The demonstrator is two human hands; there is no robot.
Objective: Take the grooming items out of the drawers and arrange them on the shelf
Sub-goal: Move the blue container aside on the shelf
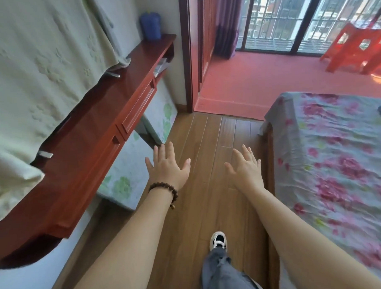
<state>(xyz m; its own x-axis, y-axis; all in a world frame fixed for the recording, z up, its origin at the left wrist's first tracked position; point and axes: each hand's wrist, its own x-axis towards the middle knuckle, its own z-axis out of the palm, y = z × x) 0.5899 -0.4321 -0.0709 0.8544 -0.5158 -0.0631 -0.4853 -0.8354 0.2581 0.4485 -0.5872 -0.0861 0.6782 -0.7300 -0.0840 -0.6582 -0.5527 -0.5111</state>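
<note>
Both arms are held out fwd over the wooden floor [199, 157], palms down. The left hand [167, 167] is seen w/ fingers straight and spread apart, nothing held; a dark bead bracelet [164, 190] is worn at its wrist. The right hand [245, 167] is likewise spread flat, fingers apart, nothing gripped. Neither hand is touching any furniture.

To the left, a red-brown wooden bench [93, 135] is fixed along the wall. Two drawers are seen in its front edge: a nearer drawer [88, 181] and a farther drawer [138, 107], both pushed shut. The grooming items can't be seen; no drawer contents are exposed. Past the farther drawer an open shelf compartment [162, 65] is visible w/ some pale objects inside, too small to identify. A pale green cloth [39, 63] is draped over something standing on the bench top, covering most of it. A blue container [150, 26] stands at the bench's far end, near the wall corner.

Under the bench, floral-print panels [125, 180] are leaned against the wall. To the right, a bed w/ a pink-flowered sheet [338, 159] is seen. Beyond a doorway, a red stool [355, 47] stands by barred windows. One sneaker [219, 240] and a grey trouser leg are visible at the bottom.
</note>
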